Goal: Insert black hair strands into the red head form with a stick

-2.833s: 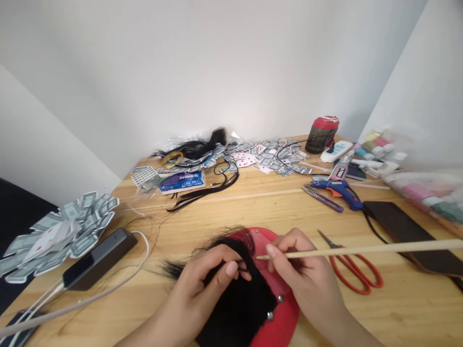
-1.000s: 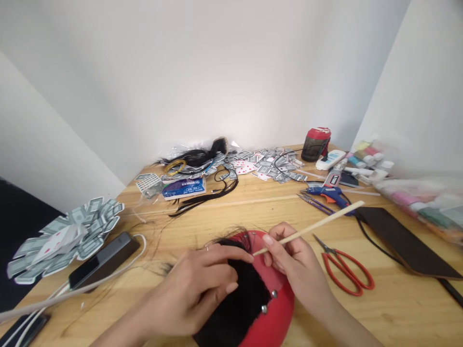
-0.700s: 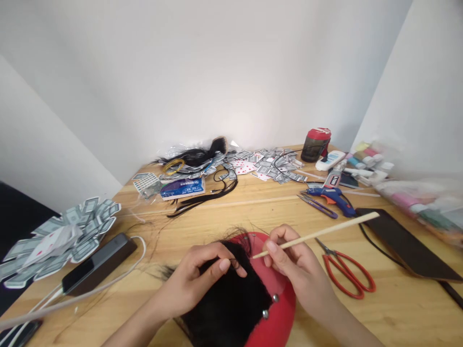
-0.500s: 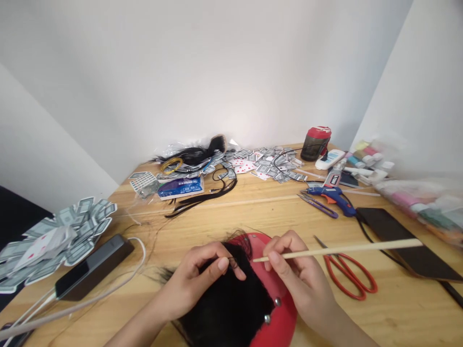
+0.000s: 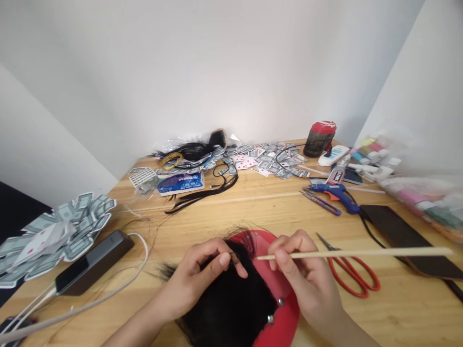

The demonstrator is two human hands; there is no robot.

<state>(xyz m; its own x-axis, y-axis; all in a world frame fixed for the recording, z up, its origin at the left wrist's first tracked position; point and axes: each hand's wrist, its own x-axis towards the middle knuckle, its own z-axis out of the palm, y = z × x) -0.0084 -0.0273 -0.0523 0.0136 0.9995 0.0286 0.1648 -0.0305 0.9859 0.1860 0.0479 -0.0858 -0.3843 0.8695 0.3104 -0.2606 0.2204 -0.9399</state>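
Hair [image 5: 226, 313] is sitting on a red rounded form [image 5: 287, 308] at the bottom of the view, a black patch with two silver-headed pins [image 5: 270, 319] by its right edge. Left hand [image 5: 193, 277] is over the patch, thumb and forefinger together on what looks like a few thin strands. Right hand [image 5: 311, 277] has its fingers clamped on a pale pointed stick [image 5: 354, 252], tip right by the hair's edge; can't tell if it's touching. Red-handled scissors [image 5: 350, 269] lie nearby on the bench [image 5: 253, 207], glue gun [image 5: 349, 201] further back.
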